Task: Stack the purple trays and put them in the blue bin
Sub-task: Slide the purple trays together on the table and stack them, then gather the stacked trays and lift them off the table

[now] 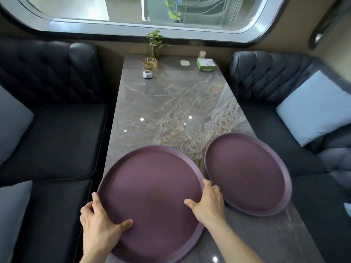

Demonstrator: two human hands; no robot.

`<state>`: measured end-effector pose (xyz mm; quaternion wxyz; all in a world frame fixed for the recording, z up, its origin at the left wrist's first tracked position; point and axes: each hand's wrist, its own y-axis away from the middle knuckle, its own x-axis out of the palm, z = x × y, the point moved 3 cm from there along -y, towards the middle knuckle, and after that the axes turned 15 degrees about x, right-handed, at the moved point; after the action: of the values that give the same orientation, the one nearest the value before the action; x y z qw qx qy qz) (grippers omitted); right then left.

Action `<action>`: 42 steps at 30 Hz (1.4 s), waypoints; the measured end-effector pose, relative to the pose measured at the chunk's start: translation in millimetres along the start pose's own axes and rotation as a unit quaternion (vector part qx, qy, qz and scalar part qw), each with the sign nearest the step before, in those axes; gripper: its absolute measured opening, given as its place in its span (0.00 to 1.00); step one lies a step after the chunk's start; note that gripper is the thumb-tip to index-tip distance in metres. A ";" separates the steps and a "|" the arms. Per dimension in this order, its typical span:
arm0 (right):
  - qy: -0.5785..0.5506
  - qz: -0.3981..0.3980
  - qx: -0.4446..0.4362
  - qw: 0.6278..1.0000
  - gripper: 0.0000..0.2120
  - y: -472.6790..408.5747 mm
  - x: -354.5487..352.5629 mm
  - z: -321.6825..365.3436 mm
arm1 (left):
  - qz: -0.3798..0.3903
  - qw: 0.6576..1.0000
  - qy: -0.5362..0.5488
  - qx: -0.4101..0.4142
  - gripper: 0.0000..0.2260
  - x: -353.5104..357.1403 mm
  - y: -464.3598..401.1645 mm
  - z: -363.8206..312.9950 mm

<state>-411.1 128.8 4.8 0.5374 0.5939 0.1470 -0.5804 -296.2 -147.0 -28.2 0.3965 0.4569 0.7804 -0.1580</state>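
Two round purple trays lie on the marble table [171,103]. The larger-looking near tray [152,186] fills the front left and overhangs the table's left edge. My left hand [98,223] grips its left rim, thumb on the inside. My right hand [207,202] grips its right rim, thumb inside and fingers over the edge. The second purple tray [248,173] rests flat to the right, close beside the first and reaching the table's right edge. No blue bin is in view.
At the table's far end stand a small plant [156,42], an amber glass ashtray [149,63], a white call button [147,74], a white pad [184,63] and a green box [206,64]. Dark sofas flank both sides, with pale cushions [315,107].
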 end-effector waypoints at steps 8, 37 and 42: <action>-0.071 -0.101 0.030 0.992 0.39 -42.0 -73.3 -21.6 | 0.000 0.997 0.002 0.074 0.64 18.1 -24.2 -103.6; -0.076 -0.147 0.112 0.980 0.30 -267.9 -161.9 -151.4 | 0.050 0.991 -0.099 0.078 0.65 242.6 -25.6 -287.7; -0.057 -0.164 0.117 0.978 0.30 -274.0 -162.7 -163.5 | 0.053 0.993 -0.075 0.077 0.64 254.7 -16.8 -292.0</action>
<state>-589.1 438.1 -26.6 0.3687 0.5867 0.1428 -0.7067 -517.1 171.7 -39.0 0.4255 0.5132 0.7089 -0.2303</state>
